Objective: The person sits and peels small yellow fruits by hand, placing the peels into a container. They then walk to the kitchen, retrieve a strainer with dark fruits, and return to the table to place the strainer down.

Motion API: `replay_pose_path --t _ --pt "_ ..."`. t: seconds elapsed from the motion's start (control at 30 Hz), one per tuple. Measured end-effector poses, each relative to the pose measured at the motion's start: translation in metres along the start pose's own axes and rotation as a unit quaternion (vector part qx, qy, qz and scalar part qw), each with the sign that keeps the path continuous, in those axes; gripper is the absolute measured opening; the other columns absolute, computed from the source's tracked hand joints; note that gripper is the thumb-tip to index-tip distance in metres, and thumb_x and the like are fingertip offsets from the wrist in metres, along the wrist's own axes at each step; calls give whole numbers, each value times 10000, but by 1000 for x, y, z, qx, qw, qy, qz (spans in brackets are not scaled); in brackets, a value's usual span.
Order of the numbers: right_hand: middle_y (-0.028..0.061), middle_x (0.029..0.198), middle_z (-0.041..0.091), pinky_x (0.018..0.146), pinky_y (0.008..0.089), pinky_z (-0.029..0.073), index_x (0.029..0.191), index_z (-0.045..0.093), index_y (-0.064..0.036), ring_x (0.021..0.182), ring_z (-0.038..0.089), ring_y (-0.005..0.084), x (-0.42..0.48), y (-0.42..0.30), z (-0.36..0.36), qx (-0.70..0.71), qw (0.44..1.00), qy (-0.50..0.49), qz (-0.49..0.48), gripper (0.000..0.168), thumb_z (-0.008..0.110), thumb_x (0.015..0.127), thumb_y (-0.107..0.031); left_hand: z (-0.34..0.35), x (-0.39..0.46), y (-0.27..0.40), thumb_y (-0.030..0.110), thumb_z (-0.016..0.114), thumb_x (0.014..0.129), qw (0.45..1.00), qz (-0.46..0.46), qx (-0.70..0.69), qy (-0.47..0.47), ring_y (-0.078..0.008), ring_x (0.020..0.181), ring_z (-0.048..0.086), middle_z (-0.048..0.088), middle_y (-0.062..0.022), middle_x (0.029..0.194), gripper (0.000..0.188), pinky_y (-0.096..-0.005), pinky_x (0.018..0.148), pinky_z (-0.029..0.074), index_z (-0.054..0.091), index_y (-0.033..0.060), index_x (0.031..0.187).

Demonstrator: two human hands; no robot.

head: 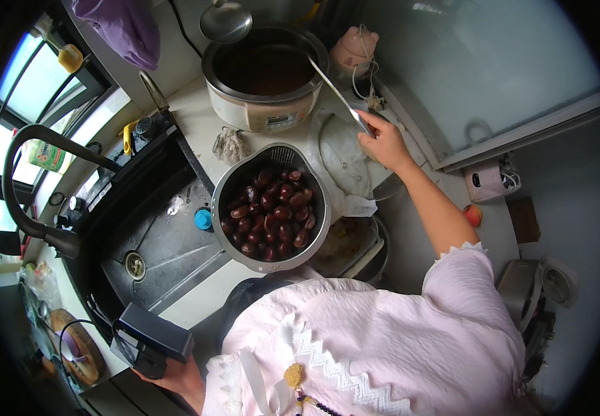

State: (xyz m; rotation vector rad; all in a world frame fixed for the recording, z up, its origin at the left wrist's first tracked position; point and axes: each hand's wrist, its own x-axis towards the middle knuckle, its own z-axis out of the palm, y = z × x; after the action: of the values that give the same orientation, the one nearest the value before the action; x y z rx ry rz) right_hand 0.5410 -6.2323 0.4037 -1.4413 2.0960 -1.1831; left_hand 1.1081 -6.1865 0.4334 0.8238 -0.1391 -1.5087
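Note:
My right hand point(381, 139) grips the metal handle of a utensil point(331, 87), whose far end is hidden inside a white electric cooker point(258, 115). Dark brown contents, perhaps liquid, show in the cooker's pot. Below it, at the sink's edge, stands a metal strainer bowl point(218, 229) with several glossy red-brown chestnuts point(271, 213). At the lower left, my left hand point(178, 377) is closed around a black box-shaped device point(155, 333) with cables. A glass lid point(342, 156) lies to the right of the strainer bowl, beneath my right forearm.
A black sink point(170, 249) with a curved faucet point(24, 135) is at left. One metal ladle point(225, 22) hangs above the cooker. A crumpled cloth point(230, 145) lies beside it. Behind my right hand are a pink appliance point(353, 49) and a frosted glass panel point(487, 67).

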Motion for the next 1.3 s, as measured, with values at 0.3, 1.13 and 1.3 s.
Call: replay_pose_path --t 0.3,1.13,1.3 --pt "101 976 554 704 392 452 1234 477 -193 861 566 296 43 -21 27 -315 944 38 -91 520 635 760 -335 -46 18 34 449 626 737 998 -51 -1 -31 -304 1209 371 390 -95 1335 723 -448 1004 284 368 92 1310" --pt "59 726 598 585 337 488 843 588 -43 599 586 182 -108 -28 100 207 841 -273 418 248 536 772 -275 -95 8 70 489 624 722 990 -118 17 -74 -262 1167 430 464 -70 1273 629 -452 995 294 491 100 1198" --pt "38 721 591 625 325 484 804 595 -41 687 576 151 -149 -17 122 228 863 -226 390 232 554 754 -264 -112 9 67 470 603 730 979 -164 41 -115 -284 1151 441 457 -91 1275 645 -453 982 319 466 77 1223"
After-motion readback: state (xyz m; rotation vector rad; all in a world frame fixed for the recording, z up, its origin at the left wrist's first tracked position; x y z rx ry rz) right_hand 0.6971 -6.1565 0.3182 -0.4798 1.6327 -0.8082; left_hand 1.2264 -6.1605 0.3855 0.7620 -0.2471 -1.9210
